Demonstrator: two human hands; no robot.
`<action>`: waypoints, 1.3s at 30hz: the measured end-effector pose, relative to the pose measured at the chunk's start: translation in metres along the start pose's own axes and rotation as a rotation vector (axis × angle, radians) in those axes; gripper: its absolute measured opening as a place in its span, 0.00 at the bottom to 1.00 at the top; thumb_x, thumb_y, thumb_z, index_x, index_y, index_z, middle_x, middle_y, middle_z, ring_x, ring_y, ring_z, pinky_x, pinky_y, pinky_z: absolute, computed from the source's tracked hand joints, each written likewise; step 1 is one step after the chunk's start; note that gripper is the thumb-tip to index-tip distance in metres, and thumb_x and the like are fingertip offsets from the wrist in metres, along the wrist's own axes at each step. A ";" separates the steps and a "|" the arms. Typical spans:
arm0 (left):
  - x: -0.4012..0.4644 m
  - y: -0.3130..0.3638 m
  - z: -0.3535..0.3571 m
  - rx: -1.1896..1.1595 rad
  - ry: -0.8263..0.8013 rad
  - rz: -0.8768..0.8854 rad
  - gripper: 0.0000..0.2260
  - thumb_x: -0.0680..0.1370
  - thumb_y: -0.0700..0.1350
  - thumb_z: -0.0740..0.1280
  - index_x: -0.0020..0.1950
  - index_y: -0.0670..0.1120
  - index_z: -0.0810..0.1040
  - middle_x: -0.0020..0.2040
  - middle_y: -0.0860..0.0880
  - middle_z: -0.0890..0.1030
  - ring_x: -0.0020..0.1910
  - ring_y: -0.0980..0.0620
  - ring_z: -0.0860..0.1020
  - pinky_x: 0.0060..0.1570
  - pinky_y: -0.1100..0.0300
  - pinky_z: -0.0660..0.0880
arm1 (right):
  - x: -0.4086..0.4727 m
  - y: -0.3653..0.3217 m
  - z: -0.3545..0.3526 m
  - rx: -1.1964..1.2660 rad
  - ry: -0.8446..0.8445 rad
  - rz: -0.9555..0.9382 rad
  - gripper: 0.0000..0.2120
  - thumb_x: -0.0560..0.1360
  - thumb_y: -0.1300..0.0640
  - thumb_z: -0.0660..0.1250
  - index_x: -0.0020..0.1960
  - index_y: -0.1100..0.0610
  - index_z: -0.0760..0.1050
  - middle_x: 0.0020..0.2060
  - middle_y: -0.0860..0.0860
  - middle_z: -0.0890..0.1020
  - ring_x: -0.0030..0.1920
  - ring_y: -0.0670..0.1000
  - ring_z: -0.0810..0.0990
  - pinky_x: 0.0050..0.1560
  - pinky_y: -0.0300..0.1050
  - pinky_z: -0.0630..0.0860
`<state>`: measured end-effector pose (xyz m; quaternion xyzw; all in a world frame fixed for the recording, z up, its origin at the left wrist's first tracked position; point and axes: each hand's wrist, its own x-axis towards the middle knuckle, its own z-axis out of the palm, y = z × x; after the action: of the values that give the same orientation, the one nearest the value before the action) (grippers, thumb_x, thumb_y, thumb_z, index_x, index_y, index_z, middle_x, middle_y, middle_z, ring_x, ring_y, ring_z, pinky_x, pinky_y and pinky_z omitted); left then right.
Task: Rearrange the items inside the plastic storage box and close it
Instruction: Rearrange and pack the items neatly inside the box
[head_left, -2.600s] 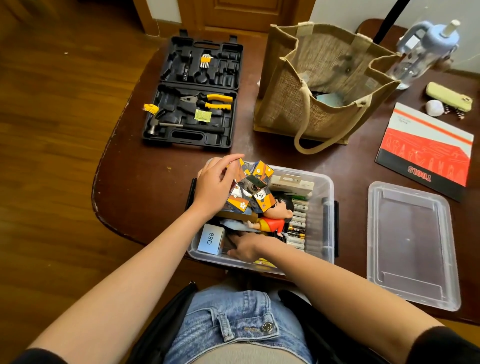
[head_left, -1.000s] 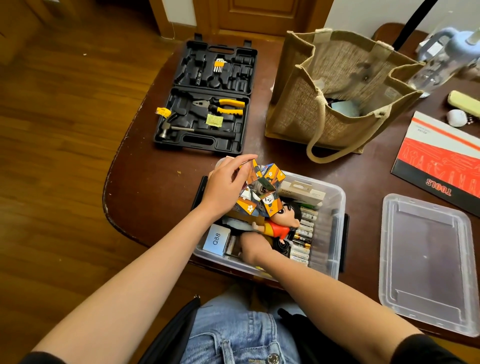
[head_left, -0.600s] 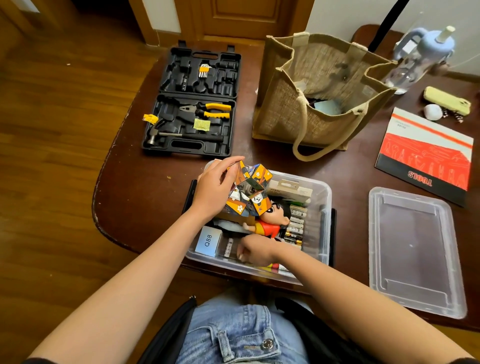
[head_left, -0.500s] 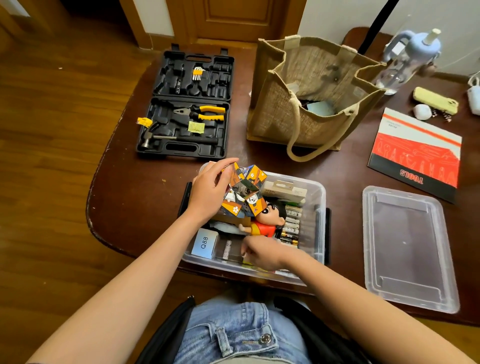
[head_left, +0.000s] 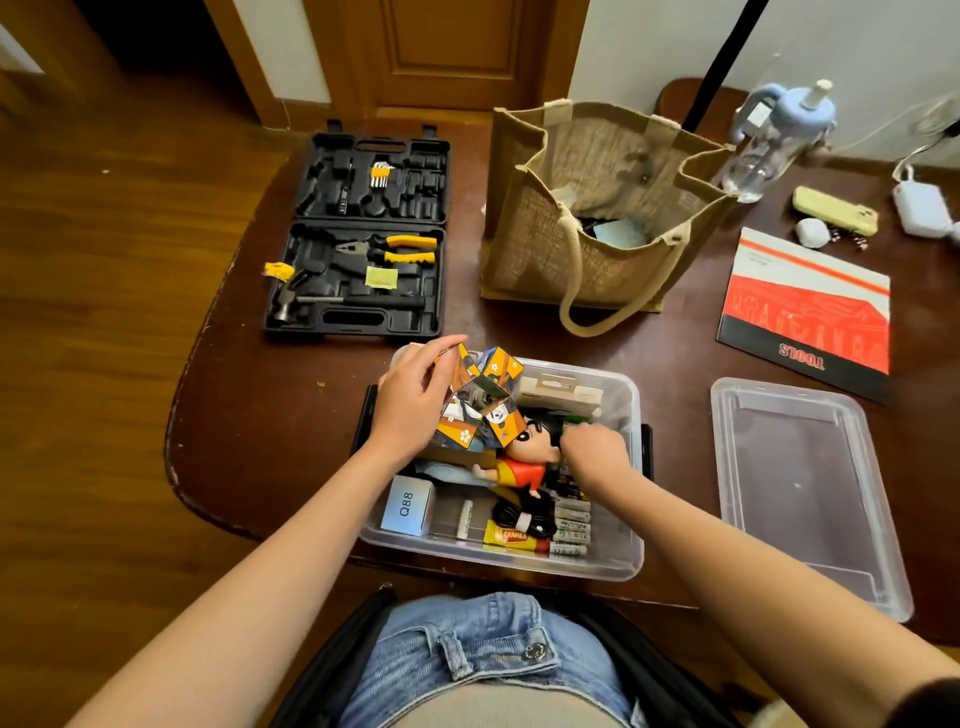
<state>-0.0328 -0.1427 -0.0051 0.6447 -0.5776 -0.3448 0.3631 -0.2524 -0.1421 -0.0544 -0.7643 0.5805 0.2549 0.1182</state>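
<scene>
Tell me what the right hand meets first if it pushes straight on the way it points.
Probably the cartoon figurine: the right hand points at its head, seemingly almost touching, though depth is unclear.

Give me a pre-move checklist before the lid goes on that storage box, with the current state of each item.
1. Lid within reach, lying on the table right of the storage box: ok.
2. Left hand free: not ok, it grips the folding picture cube.
3. Contents below the rim: not ok, the cube stands above the box's rim.
4. Right hand free: cannot tell, its fingers curl down near the doll and their tips are hidden.
5. Batteries lying flat in a row: ok.
6. Rim clear for the lid: not ok, both hands reach in over it.
</scene>
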 end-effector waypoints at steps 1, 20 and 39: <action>0.000 0.000 0.000 -0.002 0.000 0.002 0.13 0.83 0.47 0.57 0.63 0.54 0.76 0.51 0.53 0.78 0.57 0.52 0.74 0.58 0.43 0.71 | 0.003 0.000 0.002 0.011 0.013 0.005 0.13 0.73 0.69 0.61 0.54 0.61 0.78 0.53 0.57 0.81 0.54 0.58 0.80 0.41 0.47 0.74; -0.002 -0.001 -0.001 -0.005 -0.005 -0.004 0.13 0.83 0.46 0.57 0.63 0.53 0.77 0.52 0.51 0.78 0.55 0.53 0.75 0.59 0.42 0.70 | 0.020 0.003 0.015 0.160 0.097 -0.025 0.16 0.72 0.67 0.60 0.59 0.60 0.70 0.52 0.57 0.81 0.53 0.60 0.80 0.44 0.51 0.74; -0.001 -0.002 -0.001 -0.020 -0.012 -0.020 0.13 0.83 0.46 0.56 0.64 0.52 0.76 0.55 0.51 0.78 0.57 0.54 0.75 0.59 0.43 0.71 | 0.009 -0.010 0.023 0.233 0.081 0.209 0.15 0.76 0.71 0.58 0.61 0.63 0.70 0.60 0.59 0.73 0.52 0.58 0.79 0.41 0.47 0.74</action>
<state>-0.0308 -0.1416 -0.0059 0.6449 -0.5697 -0.3579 0.3627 -0.2470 -0.1353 -0.0800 -0.6904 0.6869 0.1655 0.1553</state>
